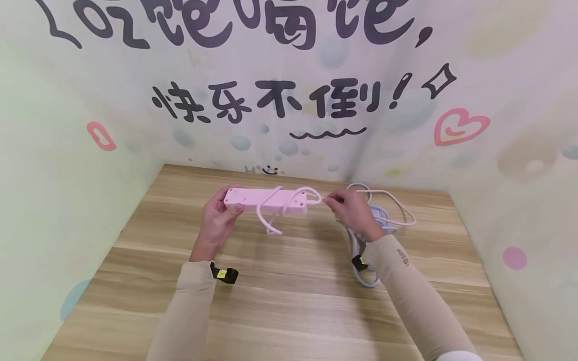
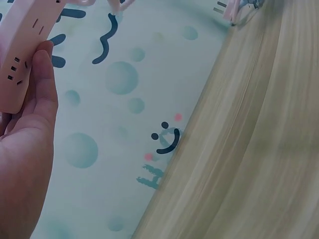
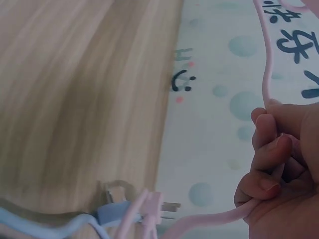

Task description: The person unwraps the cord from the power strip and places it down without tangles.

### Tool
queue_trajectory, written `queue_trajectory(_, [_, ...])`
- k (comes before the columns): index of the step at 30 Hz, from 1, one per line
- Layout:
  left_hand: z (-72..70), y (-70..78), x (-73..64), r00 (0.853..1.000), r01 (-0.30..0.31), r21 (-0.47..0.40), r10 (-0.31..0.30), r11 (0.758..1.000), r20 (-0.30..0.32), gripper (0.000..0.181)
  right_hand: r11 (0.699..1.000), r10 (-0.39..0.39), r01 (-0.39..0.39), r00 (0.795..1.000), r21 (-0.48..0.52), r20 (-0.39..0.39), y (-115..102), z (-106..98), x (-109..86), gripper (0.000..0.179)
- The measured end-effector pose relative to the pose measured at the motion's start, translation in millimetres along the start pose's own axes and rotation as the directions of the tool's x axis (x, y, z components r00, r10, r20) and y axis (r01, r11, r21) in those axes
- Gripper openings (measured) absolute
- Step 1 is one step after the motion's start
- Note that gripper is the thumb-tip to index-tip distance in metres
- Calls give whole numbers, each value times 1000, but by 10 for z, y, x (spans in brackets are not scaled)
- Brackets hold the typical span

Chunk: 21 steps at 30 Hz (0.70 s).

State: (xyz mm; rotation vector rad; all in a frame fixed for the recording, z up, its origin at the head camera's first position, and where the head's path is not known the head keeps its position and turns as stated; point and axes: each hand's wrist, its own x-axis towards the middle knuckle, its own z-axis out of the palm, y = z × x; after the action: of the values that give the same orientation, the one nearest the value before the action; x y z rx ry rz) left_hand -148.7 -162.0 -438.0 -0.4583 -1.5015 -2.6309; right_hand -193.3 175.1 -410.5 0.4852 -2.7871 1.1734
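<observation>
Raised over the table, a pink power strip (image 1: 250,198) lies sideways in my left hand (image 1: 217,220), which grips its left end. Its slotted socket side (image 2: 36,30) shows in the left wrist view. Pink cord (image 1: 260,213) loops around the strip's right half. Beyond the right end, my right hand (image 1: 354,210) pinches this cord between thumb and fingers. In the right wrist view the cord (image 3: 267,64) runs taut from the fingertips and passes out below the curled fingers. Further along are pink cord lengths and a pink plug (image 3: 154,208) with metal prongs.
A coiled light blue cord (image 1: 368,285) lies on the wooden table (image 1: 280,301), partly hidden under my right forearm. A blue plug (image 3: 113,213) sits beside the pink one. A printed wall covering (image 1: 271,135) rises behind the table and along both sides.
</observation>
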Motion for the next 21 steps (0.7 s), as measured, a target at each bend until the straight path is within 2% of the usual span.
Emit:
queue_trajectory(6, [-42, -15, -24, 1000, -15, -22, 16, 1000, 13, 41, 998, -21, 25, 997, -50, 74, 52, 162, -128, 15])
queue_trajectory(14, [-80, -43, -43, 1000, -16, -9, 16, 1000, -14, 41, 997, -54, 64, 980, -47, 194, 78, 289, -361, 14])
queue_trajectory(21, [-125, -62, -52, 999, -27, -31, 26, 999, -46, 39, 996, -82, 85, 973, -3, 216, 106, 248, -531, 12])
